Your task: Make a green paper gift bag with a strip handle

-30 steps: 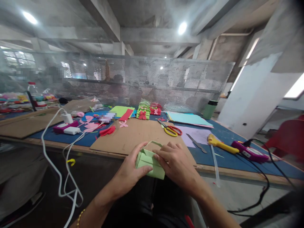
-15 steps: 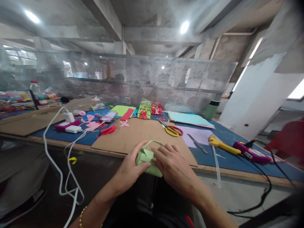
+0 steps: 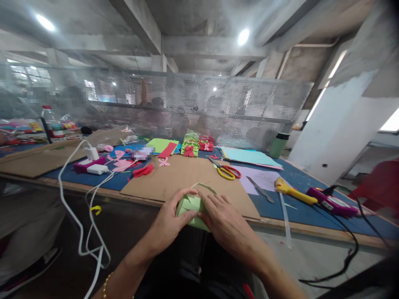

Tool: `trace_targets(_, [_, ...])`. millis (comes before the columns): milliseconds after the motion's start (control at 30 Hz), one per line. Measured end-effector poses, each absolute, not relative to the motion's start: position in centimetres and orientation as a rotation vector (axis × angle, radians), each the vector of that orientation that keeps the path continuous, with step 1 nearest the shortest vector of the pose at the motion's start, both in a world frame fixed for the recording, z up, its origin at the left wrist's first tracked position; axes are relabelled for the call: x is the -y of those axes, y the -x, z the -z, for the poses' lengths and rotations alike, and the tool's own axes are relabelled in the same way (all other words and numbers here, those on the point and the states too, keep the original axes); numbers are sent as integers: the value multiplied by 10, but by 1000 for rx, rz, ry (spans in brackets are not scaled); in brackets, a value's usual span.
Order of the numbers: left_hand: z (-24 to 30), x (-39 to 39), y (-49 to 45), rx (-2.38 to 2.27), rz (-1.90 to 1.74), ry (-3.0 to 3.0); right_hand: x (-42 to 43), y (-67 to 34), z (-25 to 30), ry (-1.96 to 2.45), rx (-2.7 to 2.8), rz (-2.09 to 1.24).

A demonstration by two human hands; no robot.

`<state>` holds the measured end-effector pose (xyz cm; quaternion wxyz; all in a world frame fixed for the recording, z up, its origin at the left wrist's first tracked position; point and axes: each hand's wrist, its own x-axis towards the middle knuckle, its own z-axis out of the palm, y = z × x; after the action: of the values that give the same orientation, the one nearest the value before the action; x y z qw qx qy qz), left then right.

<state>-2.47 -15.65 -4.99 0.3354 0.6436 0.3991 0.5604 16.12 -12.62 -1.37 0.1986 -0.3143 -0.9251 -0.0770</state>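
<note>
Between my hands, just past the table's front edge, is a small light-green folded paper bag with a thin strip handle. Its left side is gripped by my left hand, thumb across the front and fingers over the top. My right hand closes on the right side, its fingers covering the top corner and part of the handle. The underside of the bag is hidden. Beneath and beyond lies a cardboard sheet. Farther back stand finished-looking green paper bags with a red bow and a red one.
Scissors, a knife blade and a yellow glue gun lie to the right, near a purple power strip. Coloured paper and a green bottle are behind. White cables hang off the left edge.
My left fingers have come over the bag's top edge towards the right hand. My right hand has shifted slightly left and flattened against the bag, its fingers closer together.
</note>
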Motion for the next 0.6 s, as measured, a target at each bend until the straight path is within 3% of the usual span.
trace_targets(333, [54,153,33,-1050,-1431,-1574,123,-169,15,734,2471,52])
trace_targets(467, [55,153,38,-1080,-1427,-1496,122,-181,11,662,2183,117])
trace_targets(600, [55,154,39,-1045,-1435,-1469,127,-179,9,689,2233,203])
